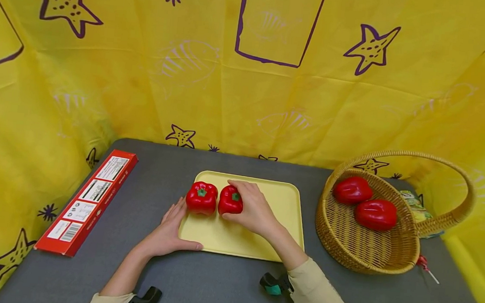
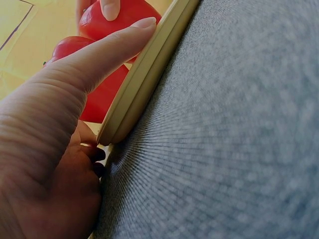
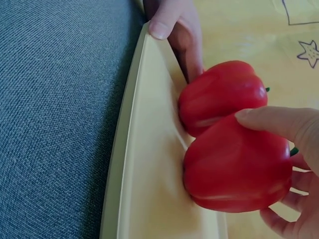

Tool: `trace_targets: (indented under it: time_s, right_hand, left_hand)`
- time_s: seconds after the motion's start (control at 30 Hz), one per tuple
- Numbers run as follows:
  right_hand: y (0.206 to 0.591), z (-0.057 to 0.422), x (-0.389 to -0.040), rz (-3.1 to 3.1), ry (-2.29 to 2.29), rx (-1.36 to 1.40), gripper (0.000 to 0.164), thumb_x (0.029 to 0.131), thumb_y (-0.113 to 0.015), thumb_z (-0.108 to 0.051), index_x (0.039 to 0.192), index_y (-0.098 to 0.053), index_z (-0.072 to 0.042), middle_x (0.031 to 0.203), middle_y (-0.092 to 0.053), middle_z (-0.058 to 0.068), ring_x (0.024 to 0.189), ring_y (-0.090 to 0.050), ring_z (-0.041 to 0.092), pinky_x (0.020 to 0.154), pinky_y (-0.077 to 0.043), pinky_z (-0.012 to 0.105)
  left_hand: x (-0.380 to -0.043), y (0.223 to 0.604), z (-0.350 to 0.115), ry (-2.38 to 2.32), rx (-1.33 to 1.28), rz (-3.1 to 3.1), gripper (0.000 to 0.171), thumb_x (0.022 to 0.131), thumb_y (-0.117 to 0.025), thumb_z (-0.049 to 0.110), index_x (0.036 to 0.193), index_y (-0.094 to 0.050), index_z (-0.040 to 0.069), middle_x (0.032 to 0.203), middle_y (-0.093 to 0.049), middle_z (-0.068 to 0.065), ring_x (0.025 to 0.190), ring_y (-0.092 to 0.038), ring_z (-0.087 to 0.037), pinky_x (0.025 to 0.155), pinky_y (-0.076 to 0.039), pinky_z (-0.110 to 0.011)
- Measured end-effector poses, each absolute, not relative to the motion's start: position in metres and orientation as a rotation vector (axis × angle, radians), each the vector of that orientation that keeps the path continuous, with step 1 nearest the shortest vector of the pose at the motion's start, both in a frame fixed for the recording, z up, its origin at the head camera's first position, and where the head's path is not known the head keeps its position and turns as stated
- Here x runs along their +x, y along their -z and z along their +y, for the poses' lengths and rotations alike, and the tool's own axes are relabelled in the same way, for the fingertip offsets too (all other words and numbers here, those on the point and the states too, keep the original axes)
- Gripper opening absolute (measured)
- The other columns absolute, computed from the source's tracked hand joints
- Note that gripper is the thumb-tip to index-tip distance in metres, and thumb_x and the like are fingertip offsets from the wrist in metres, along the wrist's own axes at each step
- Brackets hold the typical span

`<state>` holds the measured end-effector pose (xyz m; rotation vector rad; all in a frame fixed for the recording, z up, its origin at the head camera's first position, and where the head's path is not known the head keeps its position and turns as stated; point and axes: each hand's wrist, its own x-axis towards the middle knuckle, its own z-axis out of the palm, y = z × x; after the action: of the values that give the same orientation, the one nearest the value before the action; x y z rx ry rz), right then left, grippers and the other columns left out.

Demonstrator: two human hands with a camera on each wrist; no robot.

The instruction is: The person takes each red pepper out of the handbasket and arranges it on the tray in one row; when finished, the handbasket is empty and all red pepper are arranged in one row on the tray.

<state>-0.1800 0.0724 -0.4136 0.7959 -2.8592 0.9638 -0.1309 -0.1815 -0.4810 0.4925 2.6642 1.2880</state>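
Two red bell peppers stand side by side with green stems up on a pale yellow tray [image 1: 256, 241]. My right hand [image 1: 255, 210] grips the right bell pepper [image 3: 239, 169], thumb on its near side and fingers round the far side. The left bell pepper [image 1: 201, 198] stands close beside it. At the tray's near left corner is my left hand [image 1: 168, 229], its fingers straight along the left edge and its thumb [image 2: 99, 57] laid along the front rim. The left hand's fingertips are right by the left pepper.
A wicker basket [image 1: 327, 226] with a tall handle stands right of the tray, holding two red peppers [image 1: 376, 214]. Beside it are a lollipop [image 1: 425, 264] and a partly hidden green packet [image 1: 415, 205]. A long red box [image 1: 87, 203] lies at the left.
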Motion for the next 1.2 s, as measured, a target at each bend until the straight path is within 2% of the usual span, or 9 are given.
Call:
trace_targets:
  time_s: [0.3,0.6,1.2]
  right_hand:
    - [0.418,0.071,-0.179,-2.836,-0.97,0.821,0.081,0.074,-0.086,-0.03,0.142,-0.046,-0.011,0.138,-0.051,0.008,0.125,-0.044,0.027,0.101,-0.042,0.045]
    - [0.42,0.074,-0.176,-2.85,-1.054,0.777,0.091,0.073,-0.087,-0.029,0.147,-0.038,-0.009,0.142,-0.047,0.008,0.13,-0.041,0.027,0.104,-0.041,0.045]
    - [0.429,0.077,-0.18,-2.827,-1.153,0.794,0.085,0.074,-0.086,-0.02,0.144,-0.04,-0.004,0.138,-0.049,0.012,0.127,-0.044,0.029,0.105,-0.039,0.047]
  left_hand:
    - [-0.131,0.482,-0.182,-1.284,0.488,2.668,0.121,0.068,-0.084,0.047,0.157,-0.012,0.007,0.161,-0.009,-0.017,0.147,0.002,-0.039,0.113,0.003,-0.06]
    - [-0.131,0.481,-0.182,-1.286,0.499,2.676,0.122,0.068,-0.085,0.048,0.156,-0.013,0.006,0.161,-0.01,-0.018,0.147,0.001,-0.039,0.113,0.003,-0.059]
    - [-0.132,0.482,-0.181,-1.285,0.512,2.687,0.12,0.068,-0.085,0.048,0.157,-0.014,0.008,0.161,-0.012,-0.017,0.147,0.0,-0.039,0.113,0.002,-0.058]
